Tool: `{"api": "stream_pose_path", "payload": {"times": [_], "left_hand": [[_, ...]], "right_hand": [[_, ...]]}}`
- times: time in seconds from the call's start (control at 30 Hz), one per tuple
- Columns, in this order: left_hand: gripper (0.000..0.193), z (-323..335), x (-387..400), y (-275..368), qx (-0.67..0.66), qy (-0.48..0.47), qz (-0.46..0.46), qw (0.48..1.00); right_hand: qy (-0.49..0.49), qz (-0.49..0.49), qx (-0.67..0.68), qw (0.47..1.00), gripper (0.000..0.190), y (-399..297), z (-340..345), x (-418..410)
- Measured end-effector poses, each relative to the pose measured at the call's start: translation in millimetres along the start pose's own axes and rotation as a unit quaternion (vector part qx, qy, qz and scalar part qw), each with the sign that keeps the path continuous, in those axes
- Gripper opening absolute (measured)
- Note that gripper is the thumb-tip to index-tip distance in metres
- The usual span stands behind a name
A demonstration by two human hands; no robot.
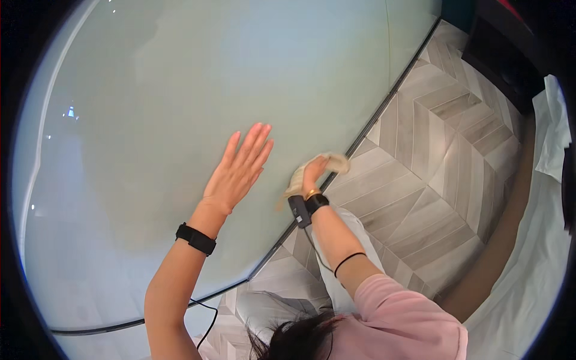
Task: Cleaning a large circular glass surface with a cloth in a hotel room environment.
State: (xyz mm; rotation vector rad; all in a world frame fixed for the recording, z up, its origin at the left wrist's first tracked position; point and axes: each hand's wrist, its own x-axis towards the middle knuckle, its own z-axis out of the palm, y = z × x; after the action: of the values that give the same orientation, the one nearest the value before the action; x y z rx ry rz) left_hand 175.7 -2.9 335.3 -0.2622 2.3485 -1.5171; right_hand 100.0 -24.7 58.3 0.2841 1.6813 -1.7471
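Over a large pale glass panel, my left hand is spread flat with its back to the camera and nothing in it. Whether its palm touches the glass cannot be told. Lower right of it, my right hand grips a beige cloth close to the panel's black edge strip. Part of the cloth hangs past that edge, and it looks blurred. A black strap circles my left wrist. On my right wrist are another black strap and a small black device with a cable.
Herringbone wood-look flooring lies beyond the edge strip. White sheeting drapes over brown furniture at the right, with a dark piece of furniture at the upper right. A black cable loops below my left arm.
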Motion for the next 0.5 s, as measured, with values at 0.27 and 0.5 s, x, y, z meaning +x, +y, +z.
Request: {"api": "stream_pose_path", "payload": {"times": [0.27,0.5], "left_hand": [[0.061,0.0,0.5,-0.2,-0.009,0.004,-0.004,1.0],[0.062,1.6,0.4,1.9,-0.009,0.008,-0.011,1.0]], "right_hand": [[-0.118,0.098,0.063,0.986,0.064,53.6,-6.2,-178.1],[-0.11,-0.077,0.033,0.99,0.068,25.5,-5.5,-111.0]]}}
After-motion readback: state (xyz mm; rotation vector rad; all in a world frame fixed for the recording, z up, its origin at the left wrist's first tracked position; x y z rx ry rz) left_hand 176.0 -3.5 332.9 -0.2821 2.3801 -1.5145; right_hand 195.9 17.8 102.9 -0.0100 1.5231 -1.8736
